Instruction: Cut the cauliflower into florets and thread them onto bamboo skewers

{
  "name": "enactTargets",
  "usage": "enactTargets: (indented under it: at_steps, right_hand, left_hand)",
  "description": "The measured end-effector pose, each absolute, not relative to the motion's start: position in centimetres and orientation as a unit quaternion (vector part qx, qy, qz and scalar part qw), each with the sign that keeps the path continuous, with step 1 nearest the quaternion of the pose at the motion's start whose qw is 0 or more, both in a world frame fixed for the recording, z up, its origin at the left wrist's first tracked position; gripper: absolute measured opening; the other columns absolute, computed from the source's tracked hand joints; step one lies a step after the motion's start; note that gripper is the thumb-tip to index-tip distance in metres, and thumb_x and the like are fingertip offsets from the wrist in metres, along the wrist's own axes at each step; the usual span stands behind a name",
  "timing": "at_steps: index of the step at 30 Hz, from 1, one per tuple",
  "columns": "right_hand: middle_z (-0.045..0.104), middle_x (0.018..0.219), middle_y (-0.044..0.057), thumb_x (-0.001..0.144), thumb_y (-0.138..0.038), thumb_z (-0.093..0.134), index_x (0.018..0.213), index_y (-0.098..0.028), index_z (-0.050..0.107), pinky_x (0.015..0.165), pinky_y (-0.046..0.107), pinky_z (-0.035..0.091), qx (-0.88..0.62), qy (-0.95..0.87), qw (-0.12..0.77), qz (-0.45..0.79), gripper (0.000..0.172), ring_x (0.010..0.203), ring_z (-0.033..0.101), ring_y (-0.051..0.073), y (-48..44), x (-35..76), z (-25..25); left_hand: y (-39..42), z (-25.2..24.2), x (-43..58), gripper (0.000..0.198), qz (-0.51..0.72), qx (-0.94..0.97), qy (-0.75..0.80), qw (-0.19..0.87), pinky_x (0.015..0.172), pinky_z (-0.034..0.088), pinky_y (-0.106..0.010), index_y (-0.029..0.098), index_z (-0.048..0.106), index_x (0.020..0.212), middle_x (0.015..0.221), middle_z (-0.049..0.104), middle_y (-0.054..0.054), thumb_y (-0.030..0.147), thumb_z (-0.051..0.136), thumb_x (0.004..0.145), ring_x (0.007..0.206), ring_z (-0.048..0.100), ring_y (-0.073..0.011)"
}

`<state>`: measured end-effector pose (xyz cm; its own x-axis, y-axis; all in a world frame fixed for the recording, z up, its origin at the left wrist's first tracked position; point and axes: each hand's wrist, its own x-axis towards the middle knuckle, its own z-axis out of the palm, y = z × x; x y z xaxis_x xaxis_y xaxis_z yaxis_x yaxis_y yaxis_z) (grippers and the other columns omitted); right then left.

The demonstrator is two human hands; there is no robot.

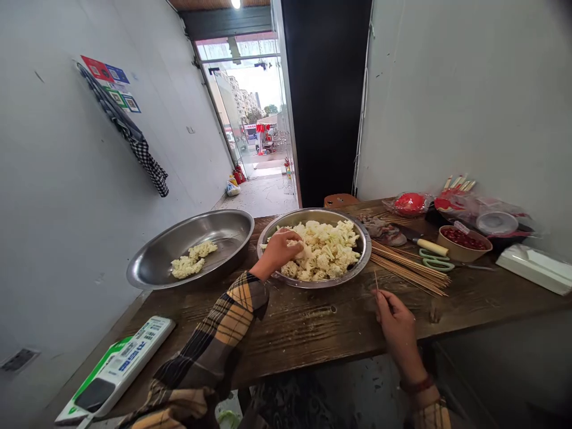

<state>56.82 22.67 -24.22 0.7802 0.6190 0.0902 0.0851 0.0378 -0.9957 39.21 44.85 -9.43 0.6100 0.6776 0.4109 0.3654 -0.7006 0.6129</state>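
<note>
My left hand (283,247) reaches over the left side of a round metal bowl (365,244) heaped with cauliflower florets (328,253). Its fingers are bent among the florets; whether they grip one is hard to tell. In front of the bowl's right side, my right hand (395,316) pinches a thin wooden skewer (376,280) that points upward. A bundle of the same skewers (411,268) lies on the table right of the bowl. An oval metal basin (147,277) at the left holds some cauliflower (193,261).
On the wooden table (304,333) are a knife (431,245), green-handled scissors (435,260), a bowl of red food (465,239), plastic bags (409,204) and a white box (534,269). A phone (95,394) rests on a long package (134,357) at the left.
</note>
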Motion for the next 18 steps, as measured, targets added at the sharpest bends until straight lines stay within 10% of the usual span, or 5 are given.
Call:
enactTargets:
  at_steps: [7, 18]
  right_hand:
    - [0.049, 0.053, -0.003, 0.077, -0.059, 0.056, 0.094, -0.016, 0.066, 0.045, 0.023, 0.035, -0.693, -0.248, 0.651, 0.185, 0.047, 0.048, 0.044, 0.012, 22.2, 56.4, -24.1]
    - [0.046, 0.053, -0.005, 0.080, -0.050, 0.060, 0.096, -0.018, 0.068, 0.039, 0.019, 0.031, -0.633, -0.303, 0.686, 0.192, 0.037, 0.042, 0.039, 0.008, 22.9, 52.7, -17.8]
  left_hand:
    - [42.3, -8.2, 37.3, 0.027, 0.399, 0.616, 0.249, 0.632, 0.041, 0.024, -0.018, 0.015, 0.057, 0.075, 0.054, 0.046, 0.006, 0.036, 0.072, 0.067, 0.045, 0.039, -0.0042]
    - [41.1, -9.9, 37.1, 0.031, 0.466, 0.478, 0.170, 0.725, 0.062, 0.052, -0.023, 0.015, 0.052, 0.083, 0.066, 0.063, 0.002, 0.028, 0.075, 0.067, 0.064, 0.066, -0.0126]
